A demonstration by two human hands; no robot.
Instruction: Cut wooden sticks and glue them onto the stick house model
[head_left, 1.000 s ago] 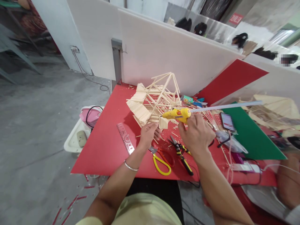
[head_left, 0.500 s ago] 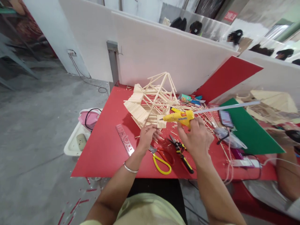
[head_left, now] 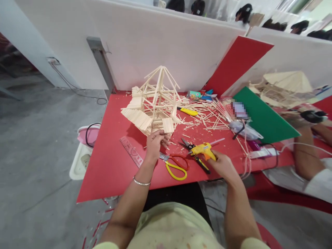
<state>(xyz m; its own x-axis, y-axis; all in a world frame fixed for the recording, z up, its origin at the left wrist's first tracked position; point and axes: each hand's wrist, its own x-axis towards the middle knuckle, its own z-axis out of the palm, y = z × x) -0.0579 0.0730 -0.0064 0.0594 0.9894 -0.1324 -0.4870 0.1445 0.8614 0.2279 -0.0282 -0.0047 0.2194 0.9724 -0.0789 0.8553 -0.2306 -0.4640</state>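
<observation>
A model built of thin wooden sticks (head_left: pixel 155 100) stands on the red table, with an open pointed frame on top and slatted panels around its lower part. My left hand (head_left: pixel 155 143) is closed at its near lower edge, beside a small slatted panel (head_left: pixel 168 125); the exact grip is partly hidden. In my right hand (head_left: pixel 223 165) is the handle of a yellow glue gun (head_left: pixel 203 149), its nozzle pointing left and a glue stick jutting from its rear. Below the gun lie black-and-yellow pliers (head_left: pixel 202 164). Scissors (head_left: pixel 176 169) with red and yellow handles rest between my hands.
A clear ruler (head_left: pixel 131 152) lies left of my left hand. Loose sticks (head_left: pixel 207 116) and a yellow cutter (head_left: pixel 188 111) are spread behind. A green board (head_left: pixel 267 117), a plastic bag and a power strip (head_left: pixel 263 153) are at right, near another person's arm (head_left: pixel 303 152).
My right hand has lowered the glue gun toward the table, away from the model and over the pliers. My left hand stays at the model's near edge. The camera view has shifted.
</observation>
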